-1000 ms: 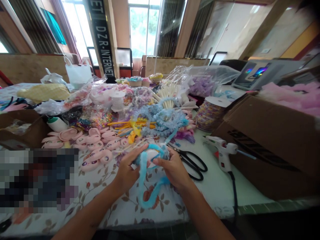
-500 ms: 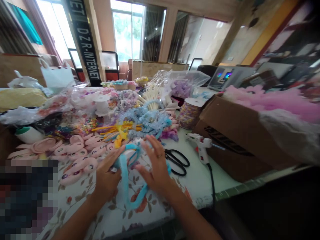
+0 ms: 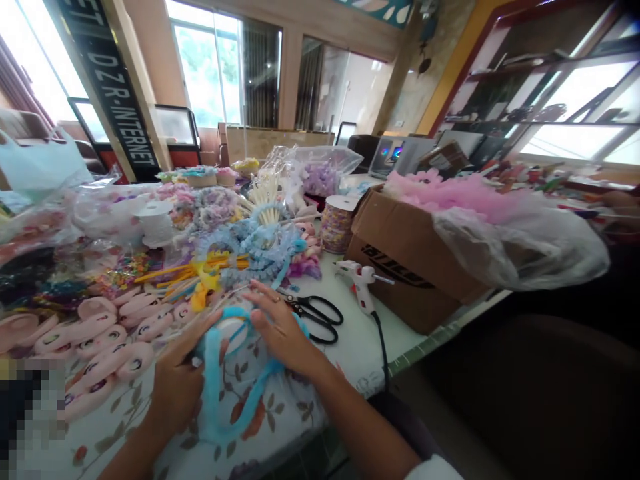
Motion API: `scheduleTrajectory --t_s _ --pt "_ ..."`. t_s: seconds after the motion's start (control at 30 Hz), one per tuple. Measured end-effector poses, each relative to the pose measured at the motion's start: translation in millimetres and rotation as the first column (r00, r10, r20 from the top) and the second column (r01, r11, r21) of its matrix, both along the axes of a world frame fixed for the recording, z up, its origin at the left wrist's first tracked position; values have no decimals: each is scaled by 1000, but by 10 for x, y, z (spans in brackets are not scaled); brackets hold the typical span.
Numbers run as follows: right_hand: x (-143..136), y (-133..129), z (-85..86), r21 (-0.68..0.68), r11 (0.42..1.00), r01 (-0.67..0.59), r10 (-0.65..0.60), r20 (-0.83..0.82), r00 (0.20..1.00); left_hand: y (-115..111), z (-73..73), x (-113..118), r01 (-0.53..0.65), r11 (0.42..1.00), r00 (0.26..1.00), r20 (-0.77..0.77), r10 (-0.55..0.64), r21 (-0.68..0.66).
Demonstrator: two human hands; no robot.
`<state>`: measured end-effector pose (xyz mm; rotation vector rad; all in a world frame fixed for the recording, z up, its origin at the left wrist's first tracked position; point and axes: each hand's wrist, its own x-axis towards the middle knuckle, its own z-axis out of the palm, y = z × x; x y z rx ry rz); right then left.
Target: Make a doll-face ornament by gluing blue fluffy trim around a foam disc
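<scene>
A fuzzy light-blue strip [image 3: 213, 387] loops over the flowered tablecloth between my hands, its upper part curving around a pale round piece [image 3: 234, 333]. My left hand [image 3: 183, 370] is closed on the strip at the left side of the loop. On the right, my right hand [image 3: 283, 327] has its fingers spread, the fingertips beside the top of the loop and the palm over the strip. Black-handled scissors [image 3: 320, 319] lie just right of my right hand. Farther right is a white glue gun [image 3: 361, 283] with a black cord.
A cardboard box [image 3: 400, 260] holding pink tulle stands at the right. Pink animal-face pieces [image 3: 105, 340] lie at the left. Behind my hands are yellow sticks [image 3: 175, 270], blue ruffled trim [image 3: 260, 243], a patterned ribbon spool [image 3: 336, 227] and a white spool [image 3: 155, 223].
The view has turned right, so the table's contents appear farther left. My right hand is now flatter and nearer the strip, and the loop hangs wider toward the table's front edge.
</scene>
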<state>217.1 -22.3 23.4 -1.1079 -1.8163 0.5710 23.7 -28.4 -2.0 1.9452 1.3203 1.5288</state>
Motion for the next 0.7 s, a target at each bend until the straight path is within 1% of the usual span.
scheduleTrajectory --t_s 0.03,0.07,0.1,0.13,0.17,0.2,0.23,0.27,0.3,0.33,0.37,0.4,0.43,0.5,0.6,0.67,0.7 --pt "83 1 -21 -17 996 84 -85 -77 993 9 -5 -14 -33 999 999 -2 33 -1" --pt "197 -5 -55 -22 979 201 -201 -163 966 21 -9 -33 -76 997 997 -8 76 -3" --pt "343 -21 -101 -32 940 340 -337 -247 908 38 -13 -56 -123 992 992 -17 123 2" --pt "517 -46 -160 -42 865 500 -486 -320 813 57 -17 -83 -167 986 985 -26 168 20" --pt "713 -79 -228 -31 767 641 -606 -364 707 79 -23 -112 -202 978 978 -35 204 52" --pt "922 -117 -302 -15 645 764 -709 -383 592 103 -31 -142 -220 970 973 -45 225 100" --pt "1133 -155 -377 0 537 844 -787 -360 501 125 -42 -170 -218 963 971 -60 230 158" --pt "1333 -188 -446 22 466 884 -845 -284 452 145 -56 -195 -200 953 972 -77 222 229" --pt "1513 -210 -504 34 438 898 -880 -186 437 162 -71 -215 -168 939 973 -102 207 301" --pt "1665 -217 -548 7 450 893 -890 -88 448 174 -85 -229 -126 920 973 -134 187 370" --pt "1786 -205 -573 -46 494 868 -868 22 496 181 -96 -235 -90 894 972 -157 174 438" --pt "1874 -175 -580 -88 521 849 -841 118 528 185 -102 -235 -69 877 968 -183 174 475" --pt "1932 -128 -570 -116 539 834 -810 199 551 185 -102 -227 -48 863 966 -196 168 503" --pt "1980 -5 -514 -126 581 804 -731 353 583 179 -84 -199 -12 855 967 -212 141 518" --pt "1965 160 -396 -153 595 789 -623 532 573 162 -37 -150 24 870 966 -237 107 493" --pt "1928 189 -324 -166 592 789 -593 573 566 150 -11 -130 28 875 968 -233 98 484" --pt "1893 167 -290 -151 591 792 -605 567 560 145 -1 -125 28 877 969 -230 94 479"
